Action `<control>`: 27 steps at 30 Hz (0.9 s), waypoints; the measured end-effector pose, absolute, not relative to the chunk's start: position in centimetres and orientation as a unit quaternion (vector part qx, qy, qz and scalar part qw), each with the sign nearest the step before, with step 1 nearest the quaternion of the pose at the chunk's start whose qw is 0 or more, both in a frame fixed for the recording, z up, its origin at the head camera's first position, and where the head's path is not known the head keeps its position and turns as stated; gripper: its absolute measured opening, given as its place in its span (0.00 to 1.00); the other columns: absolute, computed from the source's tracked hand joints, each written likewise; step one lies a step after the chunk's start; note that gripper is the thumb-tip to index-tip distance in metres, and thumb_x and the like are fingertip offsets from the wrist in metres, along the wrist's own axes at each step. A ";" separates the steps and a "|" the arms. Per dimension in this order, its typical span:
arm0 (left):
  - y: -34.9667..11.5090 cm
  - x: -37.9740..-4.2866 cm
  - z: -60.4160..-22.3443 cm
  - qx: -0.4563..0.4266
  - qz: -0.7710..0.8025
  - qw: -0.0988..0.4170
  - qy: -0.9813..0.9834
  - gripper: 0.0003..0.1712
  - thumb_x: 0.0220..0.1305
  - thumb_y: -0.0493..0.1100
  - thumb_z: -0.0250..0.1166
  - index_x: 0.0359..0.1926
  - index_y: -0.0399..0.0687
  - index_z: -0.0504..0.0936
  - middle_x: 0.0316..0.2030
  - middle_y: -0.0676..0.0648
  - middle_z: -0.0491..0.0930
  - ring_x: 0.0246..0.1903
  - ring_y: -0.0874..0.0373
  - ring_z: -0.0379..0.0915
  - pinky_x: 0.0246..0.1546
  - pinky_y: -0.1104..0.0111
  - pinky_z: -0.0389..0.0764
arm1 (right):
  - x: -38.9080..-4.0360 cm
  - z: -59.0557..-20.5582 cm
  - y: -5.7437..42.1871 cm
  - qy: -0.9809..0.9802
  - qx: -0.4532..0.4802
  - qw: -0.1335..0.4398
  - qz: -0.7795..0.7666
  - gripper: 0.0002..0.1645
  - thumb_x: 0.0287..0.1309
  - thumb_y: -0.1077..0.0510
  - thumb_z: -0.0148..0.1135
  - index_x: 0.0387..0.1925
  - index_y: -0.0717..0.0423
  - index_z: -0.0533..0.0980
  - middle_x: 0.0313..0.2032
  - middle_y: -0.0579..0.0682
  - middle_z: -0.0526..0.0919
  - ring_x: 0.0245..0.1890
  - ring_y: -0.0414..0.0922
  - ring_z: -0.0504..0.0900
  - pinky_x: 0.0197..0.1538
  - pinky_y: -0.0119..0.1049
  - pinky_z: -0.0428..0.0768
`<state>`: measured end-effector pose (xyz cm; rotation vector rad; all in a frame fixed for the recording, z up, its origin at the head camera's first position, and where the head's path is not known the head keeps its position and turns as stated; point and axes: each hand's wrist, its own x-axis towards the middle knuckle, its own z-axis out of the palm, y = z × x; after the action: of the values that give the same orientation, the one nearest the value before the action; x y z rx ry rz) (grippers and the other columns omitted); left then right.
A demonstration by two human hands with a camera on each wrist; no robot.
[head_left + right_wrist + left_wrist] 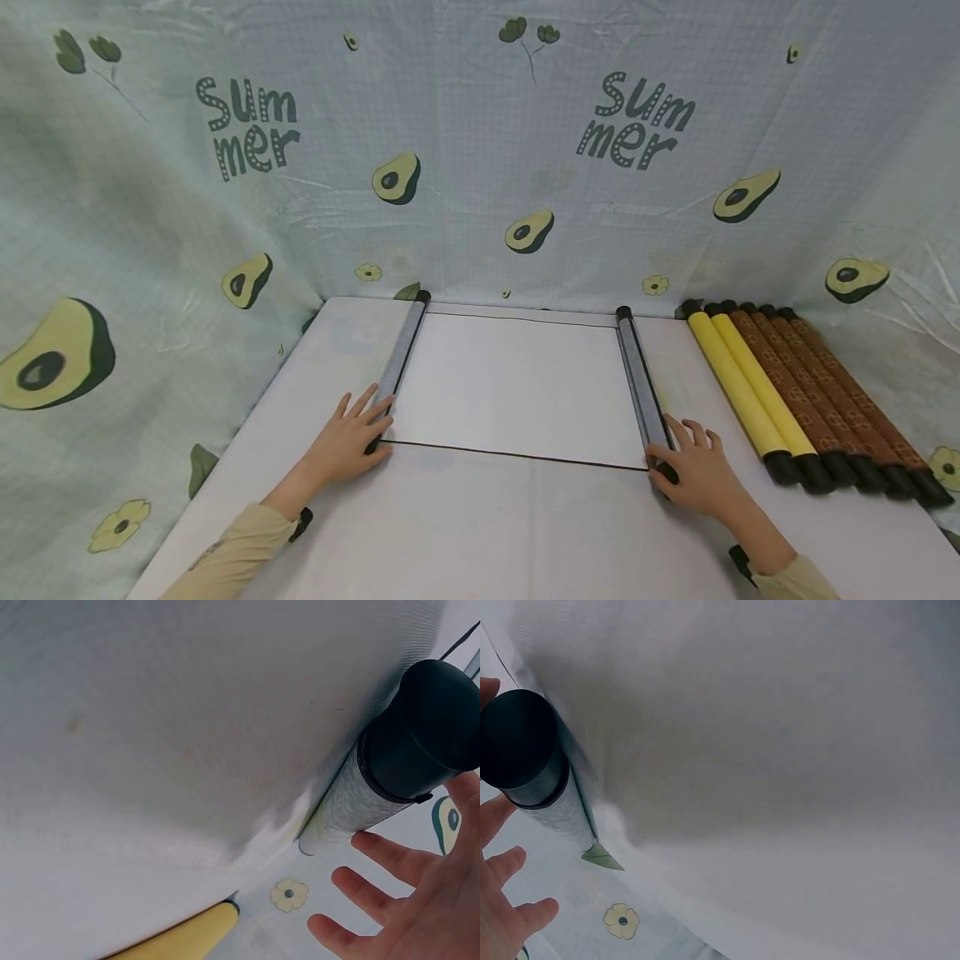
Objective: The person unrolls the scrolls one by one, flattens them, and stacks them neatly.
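Note:
Two grey tubes with black end caps lie lengthwise on the white table, a white sheet (517,387) with thin dark edges stretched flat between them. At the near end of the left tube (402,346), my left hand (347,440) rests with fingers spread along the outer side and thumb by the cap (525,746). On the other side, my right hand (701,468) touches the near end of the right tube (642,379), thumb near its black cap (427,727) and the other fingers extended outward.
To the right lie two yellow tubes (738,383) and several brown patterned tubes (817,383) side by side, all black-capped. A curtain (465,108) printed with avocados hangs behind and beside the table (480,533).

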<state>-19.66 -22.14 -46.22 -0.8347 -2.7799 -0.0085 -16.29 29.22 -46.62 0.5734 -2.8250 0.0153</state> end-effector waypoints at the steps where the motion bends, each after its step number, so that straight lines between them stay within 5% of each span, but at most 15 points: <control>1: -22.2 -19.6 -46.3 -0.284 -0.004 0.119 -0.951 0.25 0.53 0.55 0.61 0.50 0.47 0.76 0.61 0.45 0.65 0.65 0.42 0.50 0.58 0.41 0.55 | -16.3 -46.6 29.2 -0.971 0.198 0.131 0.007 0.11 0.45 0.48 0.64 0.35 0.41 0.76 0.55 0.64 0.68 0.52 0.64 0.65 0.47 0.64 0.62; 27: -23.3 -19.2 -46.1 -0.246 -0.011 0.112 -0.963 0.27 0.52 0.51 0.63 0.53 0.45 0.73 0.61 0.42 0.65 0.65 0.41 0.49 0.57 0.40 0.54 | -15.5 -46.7 30.5 -0.974 0.183 0.130 0.016 0.11 0.43 0.49 0.64 0.33 0.39 0.75 0.55 0.64 0.67 0.51 0.63 0.65 0.46 0.64 0.62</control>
<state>-19.16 -23.34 -46.11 -0.7226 -2.8265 -0.0316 -15.48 30.49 -46.75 0.5322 -2.8304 0.0462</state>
